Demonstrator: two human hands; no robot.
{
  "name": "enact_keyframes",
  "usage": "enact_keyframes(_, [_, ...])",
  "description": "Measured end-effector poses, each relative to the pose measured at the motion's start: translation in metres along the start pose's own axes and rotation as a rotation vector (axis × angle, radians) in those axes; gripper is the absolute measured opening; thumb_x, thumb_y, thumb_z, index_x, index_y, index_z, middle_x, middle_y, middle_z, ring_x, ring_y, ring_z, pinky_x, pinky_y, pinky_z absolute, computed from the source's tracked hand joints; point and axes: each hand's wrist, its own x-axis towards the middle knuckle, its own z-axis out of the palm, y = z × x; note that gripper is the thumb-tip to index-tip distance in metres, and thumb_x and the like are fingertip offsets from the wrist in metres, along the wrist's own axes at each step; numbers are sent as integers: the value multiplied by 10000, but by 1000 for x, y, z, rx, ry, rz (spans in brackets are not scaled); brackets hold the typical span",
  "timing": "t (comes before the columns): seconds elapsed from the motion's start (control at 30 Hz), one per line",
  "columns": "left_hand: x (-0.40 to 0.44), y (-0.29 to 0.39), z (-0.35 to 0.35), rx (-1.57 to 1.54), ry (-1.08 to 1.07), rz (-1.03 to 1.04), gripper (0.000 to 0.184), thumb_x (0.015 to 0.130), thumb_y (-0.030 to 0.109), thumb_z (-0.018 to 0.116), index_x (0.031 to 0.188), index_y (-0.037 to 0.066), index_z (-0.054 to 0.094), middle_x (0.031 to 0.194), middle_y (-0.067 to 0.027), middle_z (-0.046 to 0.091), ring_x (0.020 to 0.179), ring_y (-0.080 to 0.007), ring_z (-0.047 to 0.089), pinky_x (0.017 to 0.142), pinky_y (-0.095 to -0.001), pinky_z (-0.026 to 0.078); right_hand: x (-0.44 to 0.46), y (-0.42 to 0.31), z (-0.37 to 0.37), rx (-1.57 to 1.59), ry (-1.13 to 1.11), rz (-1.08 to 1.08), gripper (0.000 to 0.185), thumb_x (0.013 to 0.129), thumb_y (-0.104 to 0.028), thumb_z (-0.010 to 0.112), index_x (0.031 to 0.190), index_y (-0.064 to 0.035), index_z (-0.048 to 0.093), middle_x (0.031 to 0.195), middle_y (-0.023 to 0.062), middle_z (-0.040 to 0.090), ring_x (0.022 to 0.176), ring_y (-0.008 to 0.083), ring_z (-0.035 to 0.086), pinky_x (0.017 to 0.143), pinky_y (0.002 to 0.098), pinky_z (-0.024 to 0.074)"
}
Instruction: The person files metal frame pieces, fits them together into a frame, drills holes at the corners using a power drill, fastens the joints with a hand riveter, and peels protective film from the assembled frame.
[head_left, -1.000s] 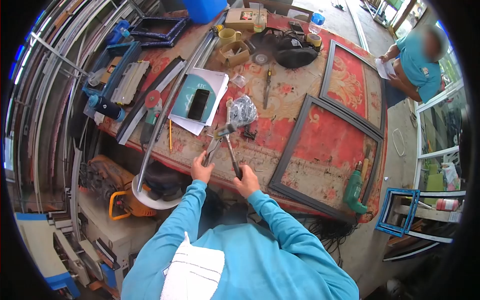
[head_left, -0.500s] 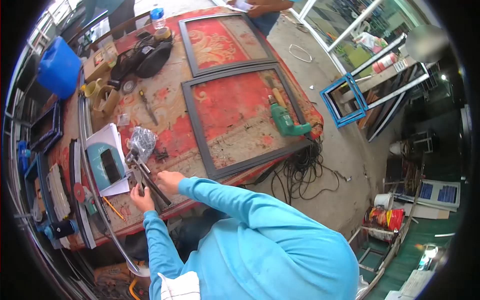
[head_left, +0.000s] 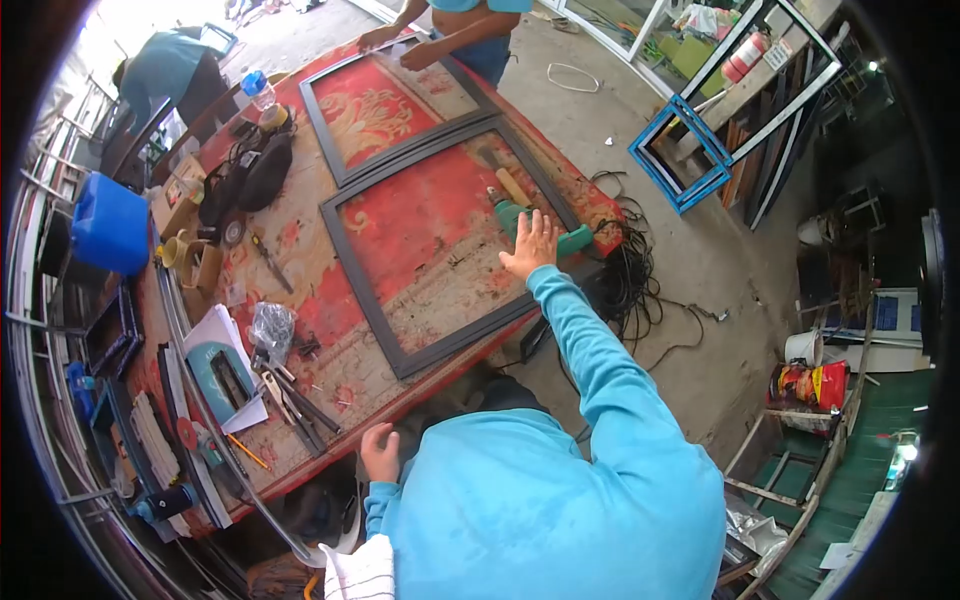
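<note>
My right hand (head_left: pixel 533 246) is stretched out with its fingers spread, right at the green power drill (head_left: pixel 514 216); it covers part of the drill's body. The drill lies inside the dark rectangular frame (head_left: pixel 398 352), beside a wooden-handled tool (head_left: pixel 512 186). Just off the table's front edge, my left hand (head_left: pixel 380 455) is empty, its fingers loosely bent and the thumb apart. Several hand tools (head_left: pixel 290 400), seemingly pliers among them, lie on the table to its left, close to a clear plastic bag (head_left: pixel 272 328).
A second dark frame (head_left: pixel 322 122) adjoins the first; a co-worker's hands (head_left: pixel 425 55) are over its far end. Black cable (head_left: pixel 625 275) hangs in a tangle off the table's right side. A blue jerrycan (head_left: pixel 110 225) and long metal bars (head_left: pixel 215 420) stand at left.
My right hand has moved from the hand tools across to the drill and opened. My left hand has drawn back from the tools to the table edge. The co-worker's hands have come over the far frame.
</note>
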Motion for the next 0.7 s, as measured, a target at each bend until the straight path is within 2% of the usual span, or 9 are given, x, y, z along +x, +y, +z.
enact_keyframes(0.03, [9, 18, 12, -15, -79, 25, 194, 815, 77, 716, 997, 9, 723, 1090, -137, 689, 1053, -282, 645, 973, -378, 489, 10, 9, 1, 8, 6, 5, 917, 769, -430, 780, 1499, -69, 357, 1490, 216, 405, 1378, 403, 400, 1153, 529, 297])
enact_keyframes(0.1, [30, 52, 35, 43, -221, 108, 203, 834, 100, 719, 1017, 13, 723, 1097, -140, 681, 1054, -289, 646, 953, -378, 502, 34, 24, 2, 15, -302, 75, 1095, 739, -512, 784, 1568, -74, 219, 1531, 208, 388, 1383, 380, 422, 1144, 526, 319])
enact_keyframes(0.13, [39, 66, 46, 51, -302, 130, 209, 839, 114, 723, 1021, 13, 722, 1105, -143, 677, 1057, -294, 646, 945, -377, 507, 41, 30, -2, 23, -302, 75, 1095, 739, -512, 784, 1568, -74, 219, 1531, 208, 388, 1383, 380, 422, 1144, 526, 319])
enact_keyframes(0.2, [59, 87, 70, 66, -395, 144, 221, 842, 128, 727, 1032, 15, 722, 1113, -147, 672, 1053, -304, 645, 932, -380, 514, 48, 39, -6, 93, -531, 102, 1132, 699, -529, 778, 1568, -71, 216, 1483, 207, 447, 1326, 380, 478, 1108, 530, 361])
enact_keyframes(0.23, [70, 98, 82, 69, -491, 162, 233, 846, 142, 731, 1043, 17, 721, 1121, -151, 667, 1050, -313, 643, 919, -382, 521, 47, 41, -5, 113, -478, 83, 1114, 687, -526, 775, 1556, -61, 254, 1414, 217, 522, 1266, 367, 541, 1096, 507, 380])
enact_keyframes(0.33, [94, 134, 112, 213, -634, 235, 260, 846, 167, 734, 1068, 31, 724, 1144, -154, 659, 1073, -330, 622, 931, -400, 514, 47, 53, -22, 234, -483, 134, 1075, 680, -511, 775, 1533, -51, 310, 1368, 219, 563, 1238, 371, 560, 1091, 487, 388])
enact_keyframes(0.37, [100, 130, 121, 294, -634, 318, 321, 840, 194, 739, 1129, 55, 712, 1168, -156, 650, 1106, -344, 597, 963, -421, 493, 41, 60, -33, 220, -426, 111, 1042, 670, -514, 777, 1499, -33, 371, 1324, 229, 601, 1203, 368, 594, 1066, 456, 424])
enact_keyframes(0.53, [115, 133, 164, 397, -622, 383, 617, 792, 245, 776, 1348, 78, 565, 1254, -171, 599, 1172, -377, 540, 1009, -453, 450, -11, 127, -73, 430, -298, 168, 1040, 672, -555, 763, 1483, -17, 393, 1287, 234, 631, 1174, 370, 623, 1014, 464, 466])
enact_keyframes(0.7, [130, 132, 211, 573, -518, 513, 824, 740, 266, 815, 1454, 90, 444, 1305, -164, 551, 1230, -363, 487, 1042, -491, 401, -75, 195, -87, 788, -46, 426, 963, 674, -426, 850, 1433, 13, 450, 1244, 246, 648, 1138, 370, 642, 961, 427, 503])
